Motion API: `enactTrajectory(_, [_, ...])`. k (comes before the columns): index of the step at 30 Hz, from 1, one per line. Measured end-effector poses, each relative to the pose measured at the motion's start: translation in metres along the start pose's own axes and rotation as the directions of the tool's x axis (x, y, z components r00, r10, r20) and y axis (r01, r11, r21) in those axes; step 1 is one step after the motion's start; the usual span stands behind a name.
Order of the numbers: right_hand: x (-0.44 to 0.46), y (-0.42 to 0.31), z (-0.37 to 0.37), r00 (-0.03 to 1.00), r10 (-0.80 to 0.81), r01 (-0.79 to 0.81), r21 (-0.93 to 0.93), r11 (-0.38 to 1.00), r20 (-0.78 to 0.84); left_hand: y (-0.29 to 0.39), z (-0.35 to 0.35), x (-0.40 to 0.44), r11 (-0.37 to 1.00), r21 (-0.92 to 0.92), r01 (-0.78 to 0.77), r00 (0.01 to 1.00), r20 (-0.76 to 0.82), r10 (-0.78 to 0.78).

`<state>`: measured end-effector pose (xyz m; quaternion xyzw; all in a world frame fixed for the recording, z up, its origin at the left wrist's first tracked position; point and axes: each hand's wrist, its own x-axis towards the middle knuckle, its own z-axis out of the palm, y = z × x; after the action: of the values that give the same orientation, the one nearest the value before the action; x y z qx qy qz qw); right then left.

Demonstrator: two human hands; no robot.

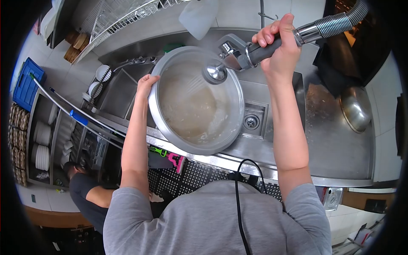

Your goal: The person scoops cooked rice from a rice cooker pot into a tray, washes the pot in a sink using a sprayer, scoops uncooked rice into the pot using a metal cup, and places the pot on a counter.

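A large round metal pot point(155, 100) with cloudy, brownish water in it rests tilted over the sink point(267, 91). My left hand point(147, 85) grips its left rim, thumb over the edge. In my right hand point(280, 51) is a pre-rinse spray nozzle point(263, 52), its grey handle wrapped by my fingers. The spray head reaches over the pot's upper right rim, and fine jets of water run down into the pot. A flexible metal hose point(335, 26) leads from the handle to the upper right. The drain strainer point(251, 122) shows just right of the pot.
A steel bowl point(356, 109) leans at the counter's right end. Left of the pot lies a second basin point(114, 91) with a faucet point(138, 60). White bowls point(103, 73) stand beside it. Another person point(91, 191) crouches at lower left by shelves of stacked plates point(42, 158).
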<state>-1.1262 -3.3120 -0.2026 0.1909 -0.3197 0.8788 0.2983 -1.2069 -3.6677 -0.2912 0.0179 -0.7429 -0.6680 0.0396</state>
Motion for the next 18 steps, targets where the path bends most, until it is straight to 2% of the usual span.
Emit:
enactTrajectory(2, [0.004,0.006,-0.003,0.999,-0.042,0.042,-0.027,0.999,0.000,0.009,0.005,-0.006,0.979,0.201,0.028,0.998,-0.059,-0.017])
enactTrajectory(4, [0.008,0.012,0.001,0.961,-0.275,0.267,-0.207,0.941,-0.008,0.010,0.004,-0.005,0.974,0.223,0.024,0.998,-0.058,-0.011])
enactTrajectory(5, [0.009,0.013,0.003,0.961,-0.275,0.267,-0.205,0.942,-0.008,0.010,0.004,-0.004,0.970,0.244,0.020,0.998,-0.056,-0.007])
enactTrajectory(7, [0.008,0.014,0.008,0.962,-0.233,0.229,-0.048,0.972,-0.142,0.007,0.003,-0.001,0.969,0.245,0.015,0.998,-0.064,0.001])
enactTrajectory(10, [0.006,0.017,0.021,0.949,-0.250,0.254,-0.001,0.967,-0.191,0.006,-0.002,-0.002,0.970,0.243,0.028,0.996,-0.089,-0.006])
enactTrajectory(14, [0.005,0.019,0.027,0.951,-0.248,0.256,0.018,0.966,-0.187,-0.004,-0.014,-0.002,0.979,0.196,0.049,0.991,-0.133,-0.023])
enactTrajectory(18, [-0.005,0.024,0.034,0.973,-0.139,0.153,0.063,0.986,-0.184,-0.010,-0.015,-0.007,0.993,0.114,0.036,0.990,-0.141,-0.019])
